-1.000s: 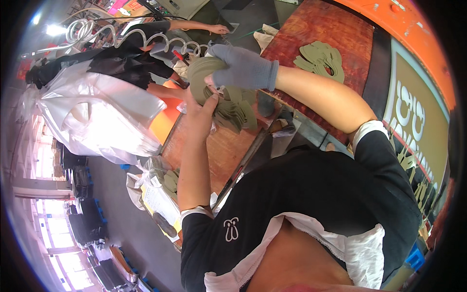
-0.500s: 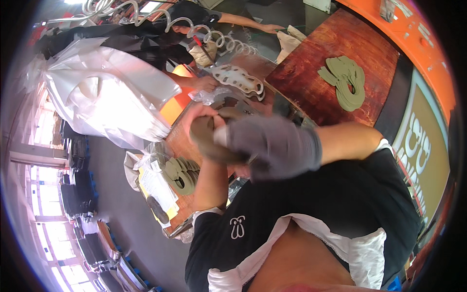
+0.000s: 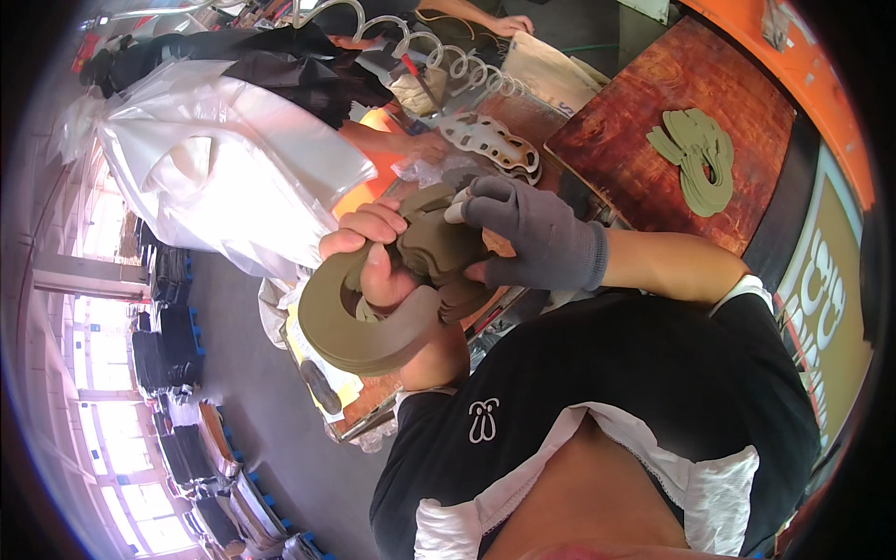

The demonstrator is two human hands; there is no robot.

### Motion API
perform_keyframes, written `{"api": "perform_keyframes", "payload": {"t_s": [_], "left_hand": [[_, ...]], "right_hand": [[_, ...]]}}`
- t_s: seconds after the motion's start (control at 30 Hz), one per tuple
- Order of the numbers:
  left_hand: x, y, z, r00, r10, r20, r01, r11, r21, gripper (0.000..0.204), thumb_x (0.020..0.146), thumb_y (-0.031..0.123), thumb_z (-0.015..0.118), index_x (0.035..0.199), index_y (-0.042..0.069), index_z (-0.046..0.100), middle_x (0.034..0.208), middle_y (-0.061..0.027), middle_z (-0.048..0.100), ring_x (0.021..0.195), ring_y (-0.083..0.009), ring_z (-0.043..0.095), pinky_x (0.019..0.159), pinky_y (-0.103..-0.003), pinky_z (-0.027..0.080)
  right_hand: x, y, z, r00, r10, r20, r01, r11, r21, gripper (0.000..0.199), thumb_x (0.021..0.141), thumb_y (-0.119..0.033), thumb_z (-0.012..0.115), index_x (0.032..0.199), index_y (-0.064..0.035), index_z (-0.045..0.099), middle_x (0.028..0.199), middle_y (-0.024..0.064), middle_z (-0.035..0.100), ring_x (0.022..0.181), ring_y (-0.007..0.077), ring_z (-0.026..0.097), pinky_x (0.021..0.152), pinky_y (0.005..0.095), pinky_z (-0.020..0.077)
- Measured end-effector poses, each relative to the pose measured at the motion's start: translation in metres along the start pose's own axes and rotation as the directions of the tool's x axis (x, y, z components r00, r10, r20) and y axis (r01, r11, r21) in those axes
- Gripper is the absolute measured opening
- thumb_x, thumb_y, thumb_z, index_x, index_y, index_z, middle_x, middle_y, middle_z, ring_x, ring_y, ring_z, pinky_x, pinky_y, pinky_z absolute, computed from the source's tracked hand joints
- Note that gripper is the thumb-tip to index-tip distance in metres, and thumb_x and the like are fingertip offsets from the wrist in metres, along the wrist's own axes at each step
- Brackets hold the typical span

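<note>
My bare left hand (image 3: 380, 280) grips a thick stack of olive cut-out pieces (image 3: 359, 347), its thumb passing through the curved opening. The lower part of the stack forms a wide rounded loop, and its layers fan slightly at the edge. My right hand (image 3: 541, 233), in a grey glove with bare fingertips, closes on the other end of the stack, near its narrower, notched part. The stack is held up in front of my chest, above the table. A similar olive stack (image 3: 702, 168) lies on the reddish-brown board to the right.
The reddish-brown board (image 3: 635, 103) sits beside an orange machine frame (image 3: 835, 89). White perforated sole-shaped pieces (image 3: 490, 140) lie beyond my hands, near another person's hand (image 3: 425, 147). A white plastic sheet (image 3: 233, 168) hangs at left. Papers and a dark oval object (image 3: 320, 386) lie on the table's near corner.
My hands have shifted apart, and the stack is turned so its looped end shows at lower left. The stack earlier seen on the table at left is now hidden. The view has shifted slightly.
</note>
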State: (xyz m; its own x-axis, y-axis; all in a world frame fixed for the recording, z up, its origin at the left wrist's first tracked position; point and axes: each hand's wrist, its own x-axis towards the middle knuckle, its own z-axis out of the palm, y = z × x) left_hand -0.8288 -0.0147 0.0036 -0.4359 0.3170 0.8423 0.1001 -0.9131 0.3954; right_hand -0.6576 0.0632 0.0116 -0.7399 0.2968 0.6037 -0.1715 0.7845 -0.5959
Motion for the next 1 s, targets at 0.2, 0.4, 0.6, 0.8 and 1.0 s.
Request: {"api": "perform_keyframes", "payload": {"t_s": [0.2, 0.4, 0.6, 0.8, 1.0], "left_hand": [[-0.009, 0.011, -0.004, 0.997, -0.046, -0.064, 0.058, 0.98, 0.193, 0.022, 0.078, 0.006, 0.053, 0.097, 0.004, 0.042, 0.077, -0.0116, 0.051, 0.072, -0.023, 0.05, 0.075, -0.039, 0.044], [-0.036, 0.006, -0.01, 0.999, -0.028, -0.04, 0.049, 0.451, 0.891, 0.019, 0.066, 0.009, 0.069, 0.078, 0.005, 0.054, 0.072, -0.0069, 0.053, 0.065, -0.0203, 0.055, 0.062, -0.031, 0.045], [-0.059, 0.001, -0.03, 0.965, -0.203, -0.167, 0.232, 0.354, 0.906, 0.017, 0.067, 0.006, 0.067, 0.081, 0.005, 0.058, 0.076, -0.0103, 0.06, 0.071, -0.0244, 0.061, 0.066, -0.031, 0.047], [-0.102, 0.013, -0.04, 0.847, -0.449, -0.286, 0.493, 0.461, 0.738, 0.024, 0.07, 0.003, 0.065, 0.094, 0.004, 0.06, 0.085, -0.0105, 0.065, 0.076, -0.0216, 0.064, 0.07, -0.031, 0.049], [-0.13, 0.035, -0.047, 0.784, -0.528, -0.325, 0.569, 0.404, 0.717, 0.023, 0.068, 0.008, 0.066, 0.09, 0.006, 0.059, 0.081, -0.0145, 0.065, 0.077, -0.0297, 0.065, 0.068, -0.036, 0.049]], "right_hand": [[-0.003, 0.003, 0.006, 0.993, -0.063, 0.105, 0.071, 0.995, -0.075, 0.06, 0.066, -0.02, 0.078, 0.119, -0.0073, 0.052, 0.113, 0.0138, 0.052, 0.109, 0.0297, 0.051, 0.091, 0.038, 0.0422], [-0.011, -0.011, 0.001, 0.961, 0.216, 0.175, -0.275, 0.821, 0.501, 0.084, 0.064, -0.024, 0.081, 0.132, 0.0001, 0.037, 0.123, 0.0144, 0.05, 0.117, 0.0217, 0.047, 0.098, 0.0346, 0.0356], [-0.003, -0.013, 0.05, 0.986, 0.076, -0.149, -0.071, 0.997, 0.039, 0.04, 0.073, -0.025, 0.07, 0.101, -0.0039, 0.051, 0.088, 0.0163, 0.058, 0.082, 0.035, 0.057, 0.073, 0.0421, 0.045], [-0.008, -0.005, 0.064, 0.977, 0.21, 0.046, -0.21, 0.978, -0.01, 0.036, 0.076, -0.033, 0.066, 0.094, -0.005, 0.051, 0.085, 0.0175, 0.06, 0.081, 0.0354, 0.059, 0.071, 0.0435, 0.0453], [-0.014, -0.027, 0.063, 0.913, 0.302, 0.273, -0.272, 0.952, -0.141, 0.037, 0.074, -0.032, 0.067, 0.094, -0.0053, 0.051, 0.083, 0.018, 0.061, 0.081, 0.0358, 0.06, 0.072, 0.0434, 0.0462]]}}
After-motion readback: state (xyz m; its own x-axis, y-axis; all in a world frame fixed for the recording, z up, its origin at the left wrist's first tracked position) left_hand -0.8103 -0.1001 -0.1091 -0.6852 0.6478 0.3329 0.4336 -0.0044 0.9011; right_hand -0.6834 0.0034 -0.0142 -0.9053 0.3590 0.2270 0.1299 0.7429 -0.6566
